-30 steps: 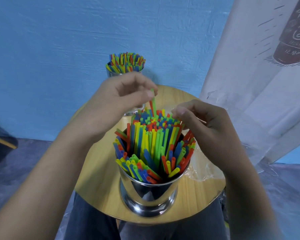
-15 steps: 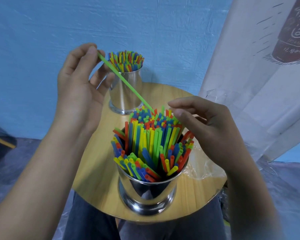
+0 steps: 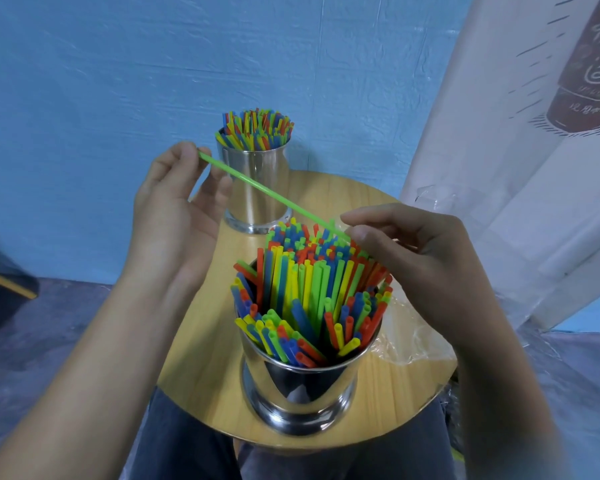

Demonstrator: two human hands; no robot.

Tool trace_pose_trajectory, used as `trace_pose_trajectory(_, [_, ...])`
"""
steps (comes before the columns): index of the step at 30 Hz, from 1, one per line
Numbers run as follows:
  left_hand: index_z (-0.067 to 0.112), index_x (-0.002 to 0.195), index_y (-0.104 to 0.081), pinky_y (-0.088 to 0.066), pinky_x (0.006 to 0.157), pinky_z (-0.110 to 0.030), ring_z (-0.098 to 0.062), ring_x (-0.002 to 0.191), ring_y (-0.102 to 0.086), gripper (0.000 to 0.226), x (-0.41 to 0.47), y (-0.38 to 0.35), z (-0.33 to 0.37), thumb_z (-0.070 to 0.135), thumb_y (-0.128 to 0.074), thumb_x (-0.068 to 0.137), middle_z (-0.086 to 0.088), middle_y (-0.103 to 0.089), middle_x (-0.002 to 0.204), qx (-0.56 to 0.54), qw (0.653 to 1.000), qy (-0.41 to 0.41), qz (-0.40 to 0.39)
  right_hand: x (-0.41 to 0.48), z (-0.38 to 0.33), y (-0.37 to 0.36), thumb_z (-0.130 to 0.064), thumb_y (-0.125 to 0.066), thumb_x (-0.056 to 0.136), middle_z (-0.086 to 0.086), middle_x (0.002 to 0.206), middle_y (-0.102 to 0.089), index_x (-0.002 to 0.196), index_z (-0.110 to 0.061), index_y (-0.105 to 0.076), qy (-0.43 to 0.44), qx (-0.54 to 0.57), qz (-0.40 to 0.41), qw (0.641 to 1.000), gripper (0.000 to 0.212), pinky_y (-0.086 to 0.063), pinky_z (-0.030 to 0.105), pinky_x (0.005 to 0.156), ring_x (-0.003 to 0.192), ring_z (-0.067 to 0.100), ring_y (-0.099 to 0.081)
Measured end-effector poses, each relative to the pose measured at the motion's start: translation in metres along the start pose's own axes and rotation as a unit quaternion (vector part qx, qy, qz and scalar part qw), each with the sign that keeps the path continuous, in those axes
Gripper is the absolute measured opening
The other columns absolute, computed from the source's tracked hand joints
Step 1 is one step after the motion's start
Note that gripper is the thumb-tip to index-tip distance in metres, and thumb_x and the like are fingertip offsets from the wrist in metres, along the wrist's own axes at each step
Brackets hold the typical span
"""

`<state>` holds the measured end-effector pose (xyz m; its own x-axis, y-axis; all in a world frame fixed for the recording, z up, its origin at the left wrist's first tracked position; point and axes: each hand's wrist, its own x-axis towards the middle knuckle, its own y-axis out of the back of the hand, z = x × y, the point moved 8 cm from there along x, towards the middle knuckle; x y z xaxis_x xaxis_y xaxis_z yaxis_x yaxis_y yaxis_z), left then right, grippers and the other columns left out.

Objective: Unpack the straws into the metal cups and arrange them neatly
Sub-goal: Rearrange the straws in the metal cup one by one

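A shiny metal cup (image 3: 298,389) stands at the near edge of a round wooden table (image 3: 201,368), packed with red, blue, green and yellow straws (image 3: 309,285). A second metal cup (image 3: 255,188) full of straws stands at the far edge. My left hand (image 3: 174,216) pinches the upper end of a single green straw (image 3: 257,187), which slants down to the right. Its lower end reaches my right hand (image 3: 406,251), whose thumb and forefinger meet it just above the near cup's straws.
A crumpled clear plastic wrapper (image 3: 416,337) lies on the table to the right of the near cup. A white printed banner (image 3: 520,140) hangs at the right. Behind is a blue wall; my dark trousers show under the table.
My left hand has drawn one green straw out of the near cup, up and to the left. It has since lowered a little, and my right fingers now meet the straw's lower end.
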<state>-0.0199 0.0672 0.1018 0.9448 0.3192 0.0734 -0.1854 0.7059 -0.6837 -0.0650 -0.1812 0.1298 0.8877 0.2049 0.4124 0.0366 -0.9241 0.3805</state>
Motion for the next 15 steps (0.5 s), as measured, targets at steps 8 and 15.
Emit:
trace_pose_trajectory(8, [0.016,0.094,-0.061,-0.056,0.078,-0.02,-0.01,0.079,-0.07,0.009,-0.005,0.005,-0.008,0.014,-0.058,0.103,0.002,-0.069,0.092,-0.009,0.999,0.031,-0.003,0.001,0.001,0.004,-0.015,-0.068,0.097,-0.019,0.081,-0.072,0.098,-0.029,-0.076,-0.009,0.005,0.027,1.0,0.016,-0.052,0.014,0.066,0.083,0.002,-0.069])
trace_pose_trajectory(15, [0.019,0.091,-0.065,-0.057,0.081,-0.028,-0.017,0.091,-0.071,0.008,-0.012,-0.002,-0.008,0.018,-0.063,0.099,0.001,-0.075,0.088,0.265,0.959,0.005,-0.097,-0.003,-0.002,0.025,-0.015,-0.068,0.095,0.009,0.098,-0.076,0.097,-0.016,-0.07,0.018,0.193,0.147,0.97,0.003,-0.057,0.038,0.082,0.095,0.028,-0.071])
